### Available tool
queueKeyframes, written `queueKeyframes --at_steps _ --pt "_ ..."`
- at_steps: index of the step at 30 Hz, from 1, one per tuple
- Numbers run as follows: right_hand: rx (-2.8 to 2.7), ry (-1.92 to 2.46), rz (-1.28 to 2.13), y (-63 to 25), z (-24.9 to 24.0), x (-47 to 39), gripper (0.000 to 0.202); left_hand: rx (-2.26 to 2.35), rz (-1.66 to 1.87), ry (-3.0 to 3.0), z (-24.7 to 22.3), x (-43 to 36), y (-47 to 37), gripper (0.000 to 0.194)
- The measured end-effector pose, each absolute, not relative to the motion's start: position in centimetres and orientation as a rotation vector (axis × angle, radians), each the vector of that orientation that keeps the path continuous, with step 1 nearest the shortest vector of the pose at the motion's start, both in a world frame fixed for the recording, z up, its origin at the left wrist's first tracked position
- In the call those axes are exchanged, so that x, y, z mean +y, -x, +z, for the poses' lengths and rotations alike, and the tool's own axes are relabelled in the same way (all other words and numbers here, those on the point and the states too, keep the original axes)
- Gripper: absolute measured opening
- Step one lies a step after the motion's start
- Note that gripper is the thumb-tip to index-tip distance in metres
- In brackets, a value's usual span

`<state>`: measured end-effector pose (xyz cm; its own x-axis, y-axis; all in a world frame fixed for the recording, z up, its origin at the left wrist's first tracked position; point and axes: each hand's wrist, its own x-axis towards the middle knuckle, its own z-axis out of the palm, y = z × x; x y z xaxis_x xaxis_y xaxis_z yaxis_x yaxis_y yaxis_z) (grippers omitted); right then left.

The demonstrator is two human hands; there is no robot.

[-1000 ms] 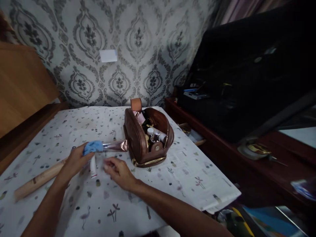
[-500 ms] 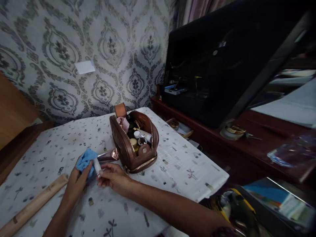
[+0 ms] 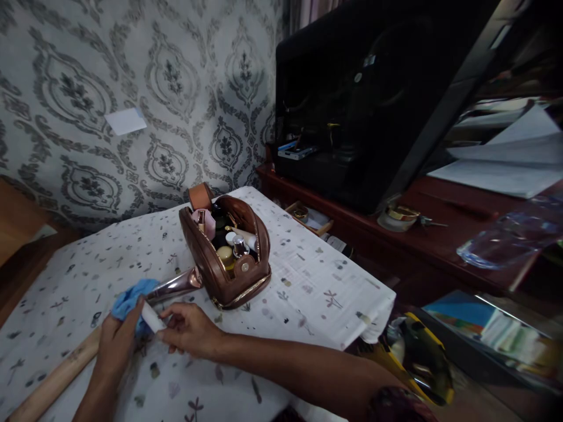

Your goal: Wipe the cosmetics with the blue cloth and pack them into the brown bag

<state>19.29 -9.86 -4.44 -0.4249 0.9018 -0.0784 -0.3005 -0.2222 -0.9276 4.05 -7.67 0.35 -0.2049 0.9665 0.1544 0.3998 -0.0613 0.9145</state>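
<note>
The landmark is the brown bag (image 3: 199, 255), which stands unzipped at the top on the worktop (image 3: 308, 290). To the left of the bag and nearer to the person, both hands meet at a small white tube (image 3: 152, 318). The right hand (image 3: 191, 333) has a narrow grip, with thumb and fingertips around the lower end of this tube. The left hand (image 3: 113, 349) holds a bunched blue cloth (image 3: 127, 299), and its thumb is at the upper end of the tube; how firmly it presses, one cannot tell. A shiny rose-gold tube (image 3: 179, 283) reaches from the cloth to just beside the bag's near left side. Farther left of the bag, a wooden stick (image 3: 57, 378) runs toward the left hand; whether they touch is not clear. Inside the bag are a yellow-lidded jar (image 3: 225, 255), a silver-capped bottle (image 3: 240, 246) and a pink item (image 3: 206, 225). Right of the bag and behind it stands a large black screen (image 3: 338, 99).
</note>
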Motion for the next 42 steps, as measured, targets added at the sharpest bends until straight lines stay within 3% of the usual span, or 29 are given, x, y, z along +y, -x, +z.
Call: queueKeyframes --at_steps 5,8,14,20,25,35,42 --pt "-1.362 0.975 1.445 -19.8 -3.4 -10.6 0.033 1.611 1.315 -1.108 1.9 -8.4 -5.3 0.053" --pt "-1.43 1.019 1.305 -20.1 -2.9 -10.9 0.03 1.61 1.314 -0.986 2.2 -8.7 -5.7 0.042" --pt "-1.313 0.893 1.583 -19.5 -3.6 -10.3 0.026 1.412 1.371 -0.827 1.7 -8.0 -5.3 0.036" --pt "-1.08 0.726 1.748 -18.9 -4.1 -9.8 0.024 1.342 1.31 -0.973 0.6 -8.2 -6.2 0.052" --pt "-1.073 0.695 1.689 -19.4 -3.7 -9.6 0.04 1.315 1.036 -1.226 -1.2 -8.8 -6.0 0.051" --pt "-1.215 0.929 1.597 -19.9 -3.7 -9.8 0.056 1.166 1.033 -1.216 -0.7 -8.8 -6.5 0.05" --pt "-1.122 0.832 1.461 -20.6 -2.1 -9.8 0.047 1.206 0.95 -1.376 -0.3 -8.8 -4.9 0.043"
